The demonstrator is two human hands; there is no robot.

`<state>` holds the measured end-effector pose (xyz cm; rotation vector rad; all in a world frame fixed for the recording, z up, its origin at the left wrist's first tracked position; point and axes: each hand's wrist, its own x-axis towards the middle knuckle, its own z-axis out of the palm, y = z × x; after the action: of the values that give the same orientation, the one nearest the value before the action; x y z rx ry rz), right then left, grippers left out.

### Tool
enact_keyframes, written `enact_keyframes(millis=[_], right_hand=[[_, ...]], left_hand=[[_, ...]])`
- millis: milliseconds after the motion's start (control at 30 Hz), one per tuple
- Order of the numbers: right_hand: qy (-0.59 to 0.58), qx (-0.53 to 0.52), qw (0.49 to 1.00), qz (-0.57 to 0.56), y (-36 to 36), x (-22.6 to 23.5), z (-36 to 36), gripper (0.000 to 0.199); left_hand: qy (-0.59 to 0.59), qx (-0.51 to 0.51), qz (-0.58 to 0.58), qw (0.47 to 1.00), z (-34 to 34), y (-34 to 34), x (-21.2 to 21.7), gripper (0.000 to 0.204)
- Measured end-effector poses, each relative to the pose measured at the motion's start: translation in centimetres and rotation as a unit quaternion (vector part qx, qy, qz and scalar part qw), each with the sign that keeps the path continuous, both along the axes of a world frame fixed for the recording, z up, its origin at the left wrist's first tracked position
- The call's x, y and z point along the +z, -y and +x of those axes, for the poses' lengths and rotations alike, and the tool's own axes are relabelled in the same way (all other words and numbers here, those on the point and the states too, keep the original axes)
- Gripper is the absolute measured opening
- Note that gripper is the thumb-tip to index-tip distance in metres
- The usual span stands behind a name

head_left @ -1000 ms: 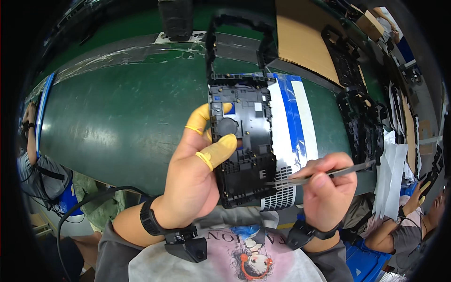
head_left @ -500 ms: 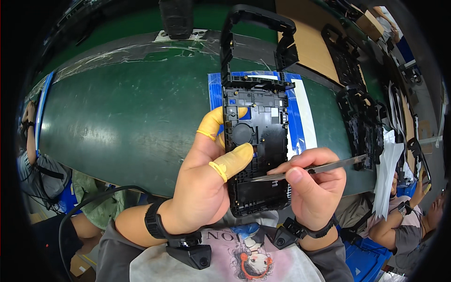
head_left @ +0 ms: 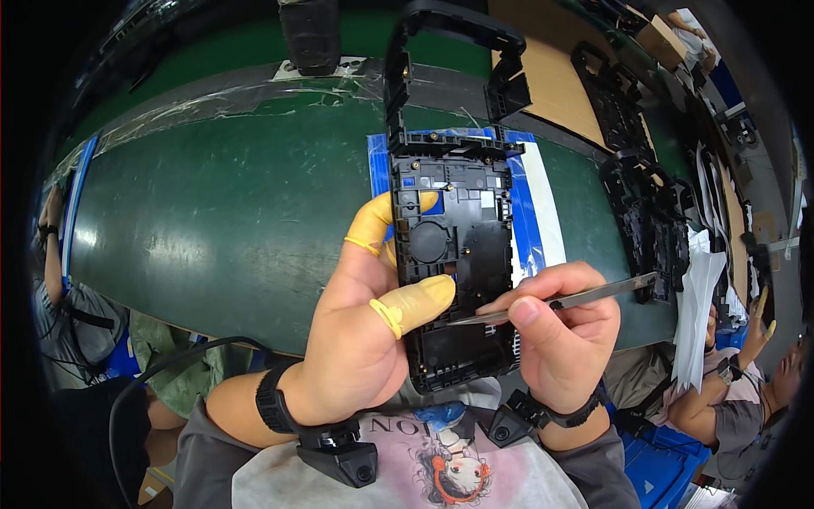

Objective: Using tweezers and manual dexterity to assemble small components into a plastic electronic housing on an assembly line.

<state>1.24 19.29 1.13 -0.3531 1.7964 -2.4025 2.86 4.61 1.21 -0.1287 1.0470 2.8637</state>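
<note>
Head view: black plastic frame [head_left: 454, 254] held upright over green belt [head_left: 212, 212], w/ left hand [head_left: 365, 339] clamped on its edge to steady it. Right hand [head_left: 560, 339] pinches metal tweezers [head_left: 560, 301], tip at frame's centre.

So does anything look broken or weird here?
Nothing looks broken. The left hand holds the black plastic frame upright, and the right hand points metal tweezers at its middle. Loose black frames lie heaped nearby.
</note>
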Motion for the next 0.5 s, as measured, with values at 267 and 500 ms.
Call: enact_keyframes(millis=[267,500], right_hand=[[0.017,-0.005,1.0,-0.012,0.0,0.24,-0.06,0.009],[0.011,0.0,1.0,-0.002,0.16,0.3,-0.2,0.009]], left_hand=[[-0.01,-0.015,0.052,0.998,-0.15,0.19,-0.11,0.051],[-0.006,0.005,0.01,1.0,-0.08,0.0,0.08,0.053]])
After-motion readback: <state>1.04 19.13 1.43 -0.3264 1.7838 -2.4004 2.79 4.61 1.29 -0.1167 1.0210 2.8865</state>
